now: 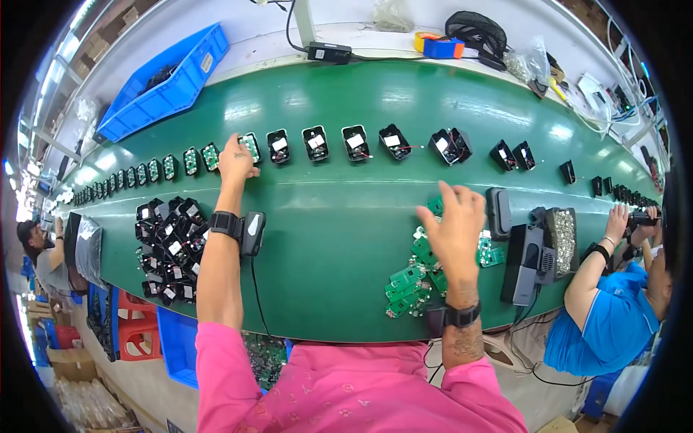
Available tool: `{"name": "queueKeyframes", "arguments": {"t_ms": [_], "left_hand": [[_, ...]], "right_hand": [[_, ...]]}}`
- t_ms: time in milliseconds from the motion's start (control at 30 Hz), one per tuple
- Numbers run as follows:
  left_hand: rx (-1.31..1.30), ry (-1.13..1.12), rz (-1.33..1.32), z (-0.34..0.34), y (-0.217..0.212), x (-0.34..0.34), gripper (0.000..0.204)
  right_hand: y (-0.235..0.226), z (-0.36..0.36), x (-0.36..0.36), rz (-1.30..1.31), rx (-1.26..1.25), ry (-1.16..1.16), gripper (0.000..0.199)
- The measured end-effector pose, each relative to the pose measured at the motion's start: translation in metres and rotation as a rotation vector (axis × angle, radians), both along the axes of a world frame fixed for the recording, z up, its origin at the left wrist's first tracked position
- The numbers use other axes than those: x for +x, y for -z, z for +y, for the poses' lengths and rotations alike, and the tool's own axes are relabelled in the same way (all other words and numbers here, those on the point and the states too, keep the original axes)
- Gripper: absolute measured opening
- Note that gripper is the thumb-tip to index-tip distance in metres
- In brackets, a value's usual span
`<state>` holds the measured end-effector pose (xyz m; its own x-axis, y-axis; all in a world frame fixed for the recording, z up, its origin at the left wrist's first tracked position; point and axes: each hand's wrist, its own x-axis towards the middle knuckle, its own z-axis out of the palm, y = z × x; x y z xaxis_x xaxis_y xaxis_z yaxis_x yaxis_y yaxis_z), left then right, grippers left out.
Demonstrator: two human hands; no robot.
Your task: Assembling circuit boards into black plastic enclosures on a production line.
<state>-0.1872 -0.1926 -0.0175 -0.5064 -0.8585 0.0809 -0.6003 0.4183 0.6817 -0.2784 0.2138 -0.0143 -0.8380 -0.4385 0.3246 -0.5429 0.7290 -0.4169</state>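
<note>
My left hand [237, 162] is at the row of black cases, its fingers closed at the edge of a black case with a green circuit board [250, 146] in it. Part of that case is hidden by the hand. Over a loose pile of green circuit boards [406, 281] hovers my right hand [458, 227], thumb and fingers apart, nothing visible in it. To the right of my left hand, the open black cases [315, 144] hold white-labelled parts, some with thin red wires. Those to its left [190, 162] show green boards.
A heap of black cases [173, 249] lies left of my forearm. On the right stand a grey-black device [522, 263] and a box of small metal parts [563, 238]. A blue bin [162, 90] sits at the back left. A co-worker in blue [606, 310] works at right, another person at far left.
</note>
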Motion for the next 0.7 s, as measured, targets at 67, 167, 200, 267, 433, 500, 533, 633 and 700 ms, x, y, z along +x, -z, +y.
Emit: {"name": "queueKeyframes", "arguments": {"t_ms": [67, 167, 200, 267, 433, 500, 533, 633, 700], "left_hand": [[-0.573, 0.033, -0.233, -0.008, 0.001, 0.003, 0.056], [-0.639, 0.355, -0.337, 0.039, -0.032, -0.011, 0.064], [-0.642, 0.340, -0.347, 0.047, -0.039, -0.011, 0.064], [-0.486, 0.542, -0.640, 0.054, -0.048, -0.014, 0.073], [-0.419, 0.603, -0.334, 0.043, -0.031, -0.007, 0.074], [-0.413, 0.507, -0.116, 0.065, -0.028, -0.005, 0.067], [-0.420, 0.441, -0.065, 0.078, -0.027, -0.003, 0.056], [0.483, 0.443, 0.425, 0.127, -0.023, 0.014, 0.050], [0.732, 0.503, 0.571, 0.154, -0.013, 0.028, 0.046]], "right_hand": [[0.001, 0.010, -0.009, -0.068, 0.132, 0.084, 0.060], [0.000, 0.016, -0.011, -0.144, 0.201, 0.112, 0.061], [0.000, 0.015, -0.011, -0.168, 0.196, 0.091, 0.059], [-0.001, 0.013, -0.008, -0.148, 0.187, 0.060, 0.046], [0.015, 0.008, -0.019, 0.038, 0.059, 0.057, 0.030], [0.009, 0.010, -0.024, -0.075, -0.241, 0.130, 0.035], [0.001, 0.007, -0.017, -0.273, -0.624, 0.116, 0.041], [-0.012, 0.012, -0.011, -0.745, -1.054, -0.054, 0.037], [-0.005, 0.006, -0.007, -0.786, -1.080, -0.123, 0.033]]}}
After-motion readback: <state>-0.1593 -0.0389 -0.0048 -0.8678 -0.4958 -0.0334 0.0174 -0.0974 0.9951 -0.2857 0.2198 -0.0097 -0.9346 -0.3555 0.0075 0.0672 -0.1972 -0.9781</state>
